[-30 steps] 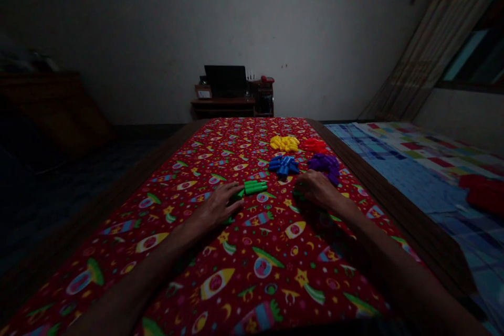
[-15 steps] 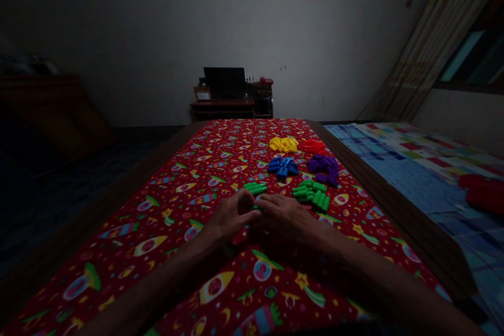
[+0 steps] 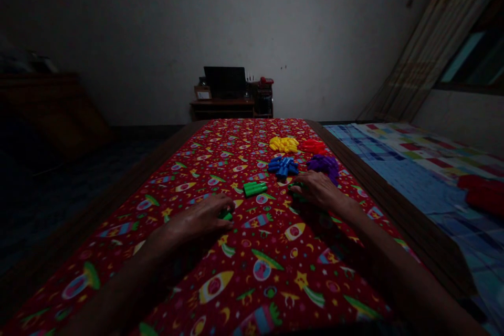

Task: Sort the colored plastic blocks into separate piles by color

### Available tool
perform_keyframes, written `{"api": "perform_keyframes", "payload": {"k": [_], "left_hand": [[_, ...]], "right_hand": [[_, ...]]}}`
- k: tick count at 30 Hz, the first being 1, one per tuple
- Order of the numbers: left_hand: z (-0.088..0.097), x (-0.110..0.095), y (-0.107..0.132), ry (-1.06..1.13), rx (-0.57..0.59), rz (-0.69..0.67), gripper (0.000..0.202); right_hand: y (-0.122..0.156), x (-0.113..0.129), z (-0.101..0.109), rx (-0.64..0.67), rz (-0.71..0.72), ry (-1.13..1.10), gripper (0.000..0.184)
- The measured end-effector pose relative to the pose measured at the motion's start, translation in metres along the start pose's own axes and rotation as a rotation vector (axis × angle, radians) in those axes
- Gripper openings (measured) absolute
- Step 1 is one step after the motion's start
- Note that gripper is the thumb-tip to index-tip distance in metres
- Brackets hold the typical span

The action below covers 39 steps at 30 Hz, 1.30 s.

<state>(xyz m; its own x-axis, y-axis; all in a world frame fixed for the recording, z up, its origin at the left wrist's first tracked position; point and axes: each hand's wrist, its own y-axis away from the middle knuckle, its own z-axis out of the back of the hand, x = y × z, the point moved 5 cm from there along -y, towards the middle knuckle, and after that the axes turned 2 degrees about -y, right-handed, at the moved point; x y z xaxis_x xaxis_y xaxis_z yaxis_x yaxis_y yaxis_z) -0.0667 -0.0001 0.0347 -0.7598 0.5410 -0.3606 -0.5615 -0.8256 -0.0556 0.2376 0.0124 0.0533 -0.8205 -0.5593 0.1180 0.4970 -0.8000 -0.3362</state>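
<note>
My left hand (image 3: 197,220) rests on the red patterned tablecloth (image 3: 244,257), fingers curled over a small green piece (image 3: 226,216) that peeks out at the fingertips. My right hand (image 3: 317,188) lies over the pile of green pieces (image 3: 296,191), fingers bent down onto them and hiding most of it. A joined row of green pieces (image 3: 255,188) lies between the hands. Beyond are a blue pile (image 3: 282,166), a purple pile (image 3: 324,164), a yellow pile (image 3: 284,143) and a red pile (image 3: 314,145).
The table has a dark wooden rim (image 3: 378,178). To the right lies a checked blue mat (image 3: 425,168) with a red object (image 3: 482,193) on it. A small desk with a dark screen (image 3: 226,82) stands against the far wall. The room is dim.
My hands were together at the table's middle half a second ago. Now they have parted: the left drew back left with a green piece, the right reached onto the green pile.
</note>
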Motion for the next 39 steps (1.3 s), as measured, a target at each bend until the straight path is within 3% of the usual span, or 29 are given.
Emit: {"api": "perform_keyframes", "payload": {"k": [4,7,10,13,16,21,23,26,31,36,39], "left_hand": [[-0.002,-0.027,-0.014,0.246,-0.151,0.066,0.031],[-0.016,-0.046,-0.026,0.599,-0.245,0.107,0.038],[-0.039,-0.054,-0.032,0.886,-0.227,0.116,0.042],[-0.054,-0.057,-0.032,1.011,-0.13,0.128,0.048],[-0.051,-0.06,-0.028,0.953,-0.087,0.063,0.045],[-0.028,-0.058,-0.029,0.408,-0.31,-0.121,0.025],[-0.026,-0.051,-0.037,0.222,-0.385,-0.172,0.03],[-0.031,-0.036,-0.054,0.086,-0.406,-0.164,0.039],[-0.033,-0.029,-0.067,0.152,-0.361,-0.13,0.033],[-0.033,-0.053,-0.059,0.34,-0.335,-0.073,0.033],[-0.039,-0.068,-0.057,0.44,-0.306,-0.08,0.032]], "right_hand": [[-0.007,0.03,0.01,-0.182,0.06,-0.157,0.023],[-0.004,0.073,0.003,-0.215,0.288,-0.298,0.027],[0.004,0.108,-0.01,-0.166,0.439,-0.31,0.041],[0.004,0.11,-0.016,-0.126,0.349,-0.258,0.03],[-0.001,0.089,-0.007,-0.065,0.22,-0.196,0.016],[-0.003,0.036,0.019,0.048,0.064,-0.159,0.011],[-0.001,0.022,0.021,0.113,0.073,-0.141,0.01],[0.004,0.01,0.019,0.127,0.068,-0.086,0.011],[0.005,0.018,0.017,0.031,0.156,-0.165,0.016],[-0.002,0.051,0.006,-0.143,0.232,-0.264,0.025],[-0.004,0.07,-0.01,-0.1,0.279,-0.214,0.029]]}}
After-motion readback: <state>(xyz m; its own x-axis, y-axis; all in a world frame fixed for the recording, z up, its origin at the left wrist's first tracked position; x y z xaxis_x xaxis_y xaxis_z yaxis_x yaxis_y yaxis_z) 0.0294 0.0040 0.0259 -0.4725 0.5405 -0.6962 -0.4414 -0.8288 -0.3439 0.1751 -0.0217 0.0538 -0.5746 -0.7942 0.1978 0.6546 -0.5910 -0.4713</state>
